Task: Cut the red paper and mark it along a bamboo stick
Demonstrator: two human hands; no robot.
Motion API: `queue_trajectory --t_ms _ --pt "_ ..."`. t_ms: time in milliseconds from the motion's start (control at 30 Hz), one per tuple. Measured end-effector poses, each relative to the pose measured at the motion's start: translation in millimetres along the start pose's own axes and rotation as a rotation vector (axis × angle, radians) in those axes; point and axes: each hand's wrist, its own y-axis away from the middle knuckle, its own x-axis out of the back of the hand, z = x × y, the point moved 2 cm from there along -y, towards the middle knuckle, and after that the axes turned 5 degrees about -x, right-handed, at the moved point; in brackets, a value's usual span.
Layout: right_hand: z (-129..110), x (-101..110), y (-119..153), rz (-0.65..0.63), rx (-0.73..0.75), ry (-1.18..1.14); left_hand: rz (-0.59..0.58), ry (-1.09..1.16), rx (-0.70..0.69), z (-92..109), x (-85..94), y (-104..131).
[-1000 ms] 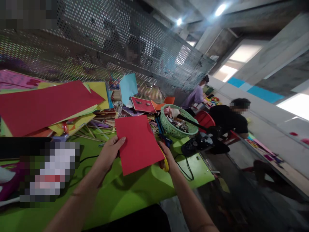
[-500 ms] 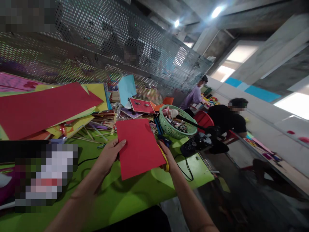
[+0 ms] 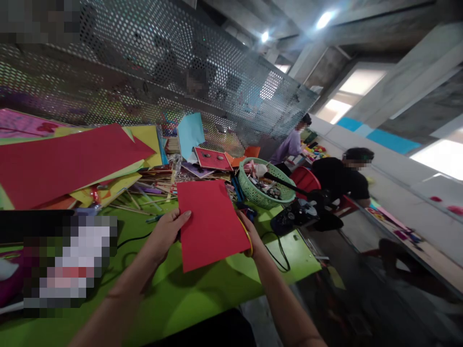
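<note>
A red sheet of paper (image 3: 211,226) hangs tilted above the green table. My left hand (image 3: 170,231) pinches its left edge, thumb on top and fingers underneath. At the right edge of the sheet, my right hand (image 3: 251,236) is closed around yellow-handled scissors (image 3: 249,241). Only part of the handle shows; the paper and the hand hide the blades. Whether the right fingers also touch the paper, I cannot tell.
On the green table (image 3: 159,301) lie a pile of coloured sheets (image 3: 72,161), thin sticks (image 3: 155,178) and a black cable. A green basket (image 3: 249,195) of small items and a black device (image 3: 294,212) stand at right. Beyond, two people (image 3: 342,176) sit at other tables.
The red sheet and my left hand have shifted slightly right. Less of the yellow scissors handle shows beside the paper now.
</note>
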Motion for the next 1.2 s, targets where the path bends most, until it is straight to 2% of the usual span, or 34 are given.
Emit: queue_trajectory --t_ms 200,433,733,933,1200 --pt "-6 3 -1 -0.012 0.013 -0.004 0.001 0.023 -0.010 -2 -1.5 0" --pt "4 -2 -3 0.026 -0.125 -0.148 -0.026 0.050 0.004 -3 -2.0 -1" --pt "-14 3 1 0.011 0.015 0.005 -0.085 0.041 -0.007 -10 -3.7 -3" --pt "-18 2 2 0.010 0.047 -0.007 -0.059 0.046 -0.016 -8 -3.4 -3" --pt "-16 -4 -1 0.041 -0.079 -0.132 -0.047 0.033 -0.013 -2 -2.2 -1"
